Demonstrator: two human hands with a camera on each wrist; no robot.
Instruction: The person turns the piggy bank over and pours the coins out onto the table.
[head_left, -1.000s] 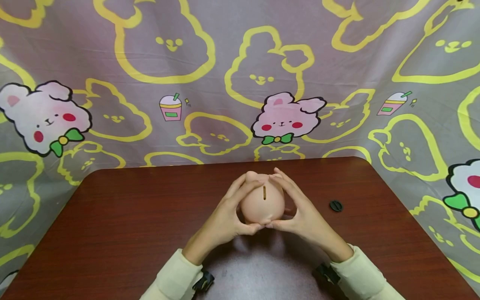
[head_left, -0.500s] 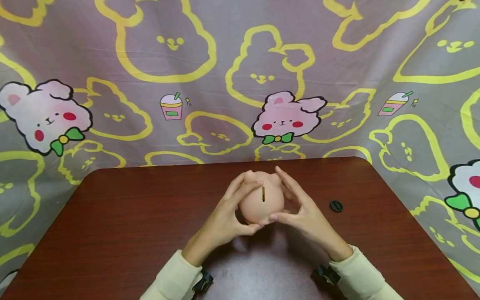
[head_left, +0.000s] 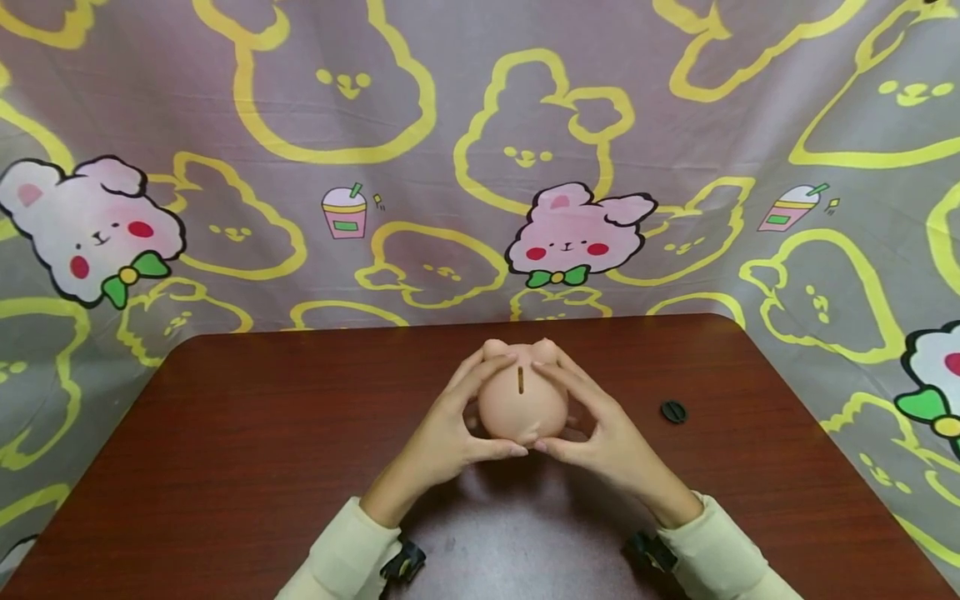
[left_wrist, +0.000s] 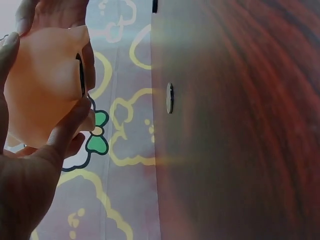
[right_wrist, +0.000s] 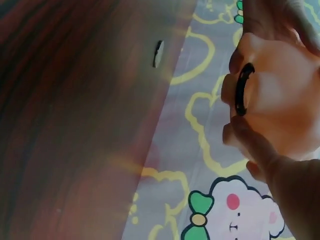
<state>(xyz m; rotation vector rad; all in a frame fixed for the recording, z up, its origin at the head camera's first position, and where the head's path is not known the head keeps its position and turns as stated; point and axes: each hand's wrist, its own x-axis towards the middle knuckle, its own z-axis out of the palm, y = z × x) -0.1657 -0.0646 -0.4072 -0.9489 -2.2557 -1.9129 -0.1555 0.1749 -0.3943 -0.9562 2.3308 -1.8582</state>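
Observation:
Both hands hold a pinkish piggy bank (head_left: 522, 408) at the middle of the table, with its ears away from me and its coin slot (head_left: 521, 380) upward. My left hand (head_left: 450, 421) curls round its left side, thumb low at the near end and a finger close to the slot. Mirroring it, my right hand (head_left: 600, 417) grips the other side. The wrist views show the bank raised off the table, with a black-edged opening (right_wrist: 242, 90) on its underside. Beyond it lies a thin pale disc (left_wrist: 170, 98), like a coin, hidden in the head view.
A round black plug (head_left: 673, 412) with a bar across it lies on the dark red-brown table (head_left: 262, 433) to the right. Behind the far edge hangs a grey cloth (head_left: 435, 100) printed with bunnies. Black straps (head_left: 405, 562) sit at both wrists.
The piggy bank has turned and tipped slightly, its slot shifting left and away from me. My right fingers lifted briefly and took a new grip, index finger now back on top near an ear.

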